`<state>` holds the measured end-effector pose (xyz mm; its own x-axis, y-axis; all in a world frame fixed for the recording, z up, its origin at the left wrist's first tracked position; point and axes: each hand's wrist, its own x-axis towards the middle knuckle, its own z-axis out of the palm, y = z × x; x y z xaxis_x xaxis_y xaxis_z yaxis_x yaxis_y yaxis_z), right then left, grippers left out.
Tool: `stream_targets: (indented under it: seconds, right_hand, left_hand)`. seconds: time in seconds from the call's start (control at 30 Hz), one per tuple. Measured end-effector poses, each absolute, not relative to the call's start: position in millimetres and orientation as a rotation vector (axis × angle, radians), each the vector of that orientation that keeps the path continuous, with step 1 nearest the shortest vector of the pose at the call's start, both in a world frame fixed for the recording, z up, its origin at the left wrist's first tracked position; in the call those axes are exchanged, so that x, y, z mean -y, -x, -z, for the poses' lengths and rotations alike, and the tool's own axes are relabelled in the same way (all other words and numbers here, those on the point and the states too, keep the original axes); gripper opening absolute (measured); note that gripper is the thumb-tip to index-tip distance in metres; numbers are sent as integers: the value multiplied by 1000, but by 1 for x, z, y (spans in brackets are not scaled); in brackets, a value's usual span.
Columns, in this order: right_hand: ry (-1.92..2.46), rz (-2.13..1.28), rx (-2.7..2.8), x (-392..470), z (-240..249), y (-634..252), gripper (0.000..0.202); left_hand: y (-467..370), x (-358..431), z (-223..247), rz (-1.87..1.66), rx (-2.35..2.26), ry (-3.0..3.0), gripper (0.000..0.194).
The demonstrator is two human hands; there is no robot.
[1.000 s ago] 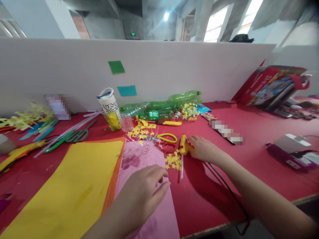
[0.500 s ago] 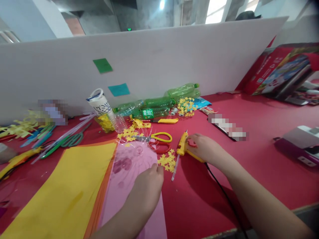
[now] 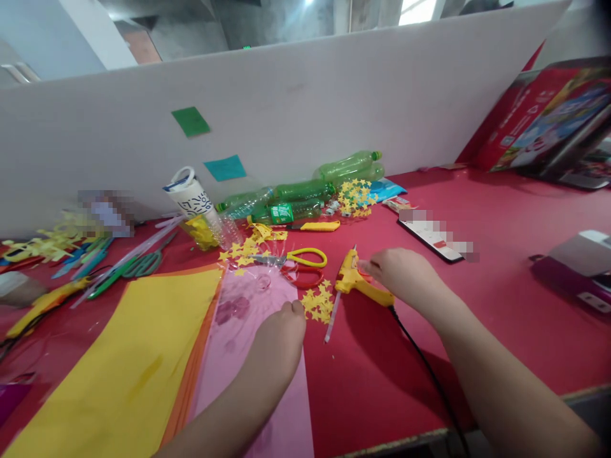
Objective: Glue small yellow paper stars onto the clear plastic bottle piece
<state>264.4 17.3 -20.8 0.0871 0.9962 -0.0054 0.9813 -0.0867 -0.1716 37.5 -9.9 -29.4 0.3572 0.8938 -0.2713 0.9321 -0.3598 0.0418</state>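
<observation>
Has a yellow glue gun (image 3: 352,281) lying on the red tabletop (image 3: 487,305), taken here as the centre of the clock, with nozzle towards 12, handle towards 4 and a clear glue stick (image 3: 331,321) jutting out towards 7. Reaches in from 3 o'clock with the right hand (image 3: 403,273), fingers bent and close together, fingertips at the trigger side; cannot tell how firmly, or whether closed round anything.

Holds the left hand (image 3: 281,331) at 8 o'clock over a pink sheet (image 3: 229,369), fingers curled and pressed together, tips at the near-left edge of a pile of yellow paper stars (image 3: 318,303). Cannot tell about any star pinched between those tips.

Has scissors (image 3: 307,257) open at 10 o'clock, with one yellow and one red handle loop, beside more stars scattered to the left. Shows a yellow cutter (image 3: 319,226) at 11, with green plastic bottles (image 3: 305,191) beyond, lying along the white partition (image 3: 296,114). Shows a black-edged phone (image 3: 432,238) at 2, partly blurred out, and a red box (image 3: 539,121) farther that way. Trails a black cord (image 3: 420,350) from the handle towards 5. Has yellow sheets (image 3: 119,337) stacked over orange ones at about 9, and a white patterned cup (image 3: 191,196) leaning at 10.
</observation>
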Motion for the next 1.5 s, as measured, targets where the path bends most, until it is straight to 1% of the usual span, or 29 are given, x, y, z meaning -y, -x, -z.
stream_targets:
  seconds: [0.2, 0.33, 0.4, 0.47, 0.57, 0.63, 0.73, 0.8, 0.9, 0.93, 1.07, 1.17, 1.33, 1.5]
  right_hand:
    - [2196, -247, 2213, -10, 35, -268, 26]
    - [2108, -330, 2269, -12, 45, -269, 11]
    - [2075, -353, 2251, -15, 47, -271, 7]
    - [2057, -355, 2200, -18, 46, -273, 13]
    - [2038, -326, 2070, -20, 38, -276, 25]
    - [1931, -420, 1925, -19, 30, -275, 31]
    - [1674, -696, 1703, -15, 23, -266, 37]
    - [1545, -805, 1624, -12, 20, -253, 31]
    - [1391, -890, 1530, -5, 20, -229, 14]
    - [1350, -935, 1505, -2, 21, -221, 10]
    - [1156, -1113, 1479, 11, 26, -191, 13]
    - [1110, -1047, 1484, 18, 35, -178, 22]
    - [1083, -991, 1465, 21, 50, -172, 19]
    - [963, -1024, 1383, 20, 54, -172, 23]
  left_hand:
    - [-43, 10, 28, 307, -1601, -2444, 41]
    - [-43, 12, 29, 276, -1603, -2454, 43]
    - [-40, 12, 32, 238, -1592, -2468, 42]
    - [-36, 11, 37, 184, -1568, -2486, 40]
    - [-31, 12, 38, 78, -1511, -2505, 28]
    - [-29, 13, 34, -58, -1445, -2487, 19]
    - [-26, 14, 28, -450, -1292, -2211, 10]
    - [-25, 14, 26, -675, -1186, -1894, 8]
    - [-22, 13, 28, -799, -1109, -1481, 9]
    - [-22, 13, 29, -817, -1098, -1378, 11]
    - [-20, 13, 32, -834, -1085, -1197, 13]
    - [-19, 14, 30, -815, -1097, -1194, 12]
    - [-19, 17, 25, -775, -1139, -1217, 8]
    - [-18, 16, 25, -773, -1115, -1222, 8]
